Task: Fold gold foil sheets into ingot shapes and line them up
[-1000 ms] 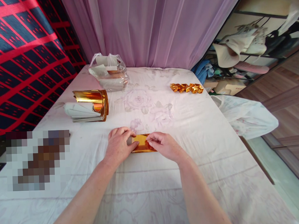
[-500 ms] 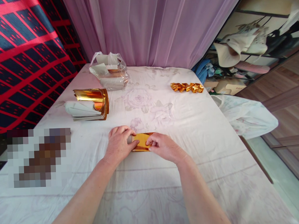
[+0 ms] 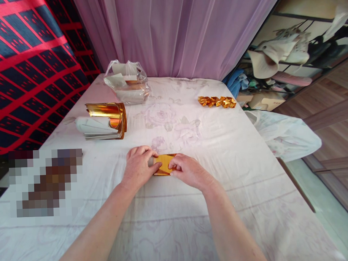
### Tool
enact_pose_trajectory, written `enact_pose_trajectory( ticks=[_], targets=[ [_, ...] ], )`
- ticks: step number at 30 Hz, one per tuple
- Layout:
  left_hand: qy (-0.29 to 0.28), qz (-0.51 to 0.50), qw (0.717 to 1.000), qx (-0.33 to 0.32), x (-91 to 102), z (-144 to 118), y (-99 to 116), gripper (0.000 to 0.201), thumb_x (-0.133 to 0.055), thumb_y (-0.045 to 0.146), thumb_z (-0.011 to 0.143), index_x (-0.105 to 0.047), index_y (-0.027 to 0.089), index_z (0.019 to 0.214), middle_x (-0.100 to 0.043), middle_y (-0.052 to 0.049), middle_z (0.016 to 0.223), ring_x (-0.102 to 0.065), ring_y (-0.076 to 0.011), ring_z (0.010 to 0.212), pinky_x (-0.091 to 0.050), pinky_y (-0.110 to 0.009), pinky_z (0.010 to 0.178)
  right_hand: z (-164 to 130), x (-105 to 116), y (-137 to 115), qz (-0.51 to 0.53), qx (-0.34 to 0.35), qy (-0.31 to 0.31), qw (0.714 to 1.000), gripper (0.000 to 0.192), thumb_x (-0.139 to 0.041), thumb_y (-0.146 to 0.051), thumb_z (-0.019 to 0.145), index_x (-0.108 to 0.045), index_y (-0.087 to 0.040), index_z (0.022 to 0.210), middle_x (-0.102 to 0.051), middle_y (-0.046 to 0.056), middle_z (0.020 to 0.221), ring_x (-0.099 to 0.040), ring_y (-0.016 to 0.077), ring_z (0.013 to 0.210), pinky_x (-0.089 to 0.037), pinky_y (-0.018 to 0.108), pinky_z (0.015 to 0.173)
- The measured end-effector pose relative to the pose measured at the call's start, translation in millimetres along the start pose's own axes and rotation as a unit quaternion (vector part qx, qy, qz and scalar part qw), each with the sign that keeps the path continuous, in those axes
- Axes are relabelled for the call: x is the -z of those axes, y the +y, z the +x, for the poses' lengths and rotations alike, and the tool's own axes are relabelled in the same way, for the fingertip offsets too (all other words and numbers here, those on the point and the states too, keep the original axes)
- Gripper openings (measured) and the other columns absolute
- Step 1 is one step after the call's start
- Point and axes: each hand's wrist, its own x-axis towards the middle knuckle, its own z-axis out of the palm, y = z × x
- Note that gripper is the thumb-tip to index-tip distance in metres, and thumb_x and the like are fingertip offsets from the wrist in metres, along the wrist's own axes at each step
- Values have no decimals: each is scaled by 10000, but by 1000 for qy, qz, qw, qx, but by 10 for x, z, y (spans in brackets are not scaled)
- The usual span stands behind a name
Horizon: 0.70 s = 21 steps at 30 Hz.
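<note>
A small rectangle of gold foil paper [image 3: 163,164] lies flat on the table between my hands. My left hand [image 3: 140,166] holds down its left end, thumb on the foil and fingers bent over the far left side, where a grey patch shows. At the right end, my right hand [image 3: 189,171] has its fingers curled and pressed onto the sheet; its fingertips are partly hidden. Further off to the left stands a curved stack of gold foil sheets [image 3: 104,110] with pale backs. A row of folded gold foil pieces [image 3: 216,102] rests at the far right.
A clear plastic bag [image 3: 126,82] with more sheets sits at the back left of the cloth-covered table [image 3: 245,219]. A blurred-out patch [image 3: 47,184] covers something at left. Beyond the right edge are a white plastic bag [image 3: 291,136] and shelves with hats [image 3: 264,62].
My right hand has slid slightly left along the gold foil paper. The left hand stays in place, and the view has shifted a little.
</note>
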Motion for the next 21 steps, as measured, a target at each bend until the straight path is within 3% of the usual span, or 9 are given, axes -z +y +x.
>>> enact_pose_trajectory(
  ticks=[13,21],
  targets=[
    [-4,1,1000,2,10,1,11,180,-736,320,760,-696,294,933,-661,-7,1076,-545,-263,1090,-357,-434,995,0,20,46,40,-6,-16,999,203,-623,-13,783,-676,-193,859,-619,-5,906,-556,99,715,-423,243,693],
    [-6,0,1000,6,6,5,12,193,-746,321,749,-697,293,934,-660,-3,1075,-542,-263,1094,-356,-435,1000,-1,2,-4,18,-5,-9,1000,116,-688,-90,779,-669,-195,823,-593,-14,855,-531,96,679,-400,238,653]
  ],
)
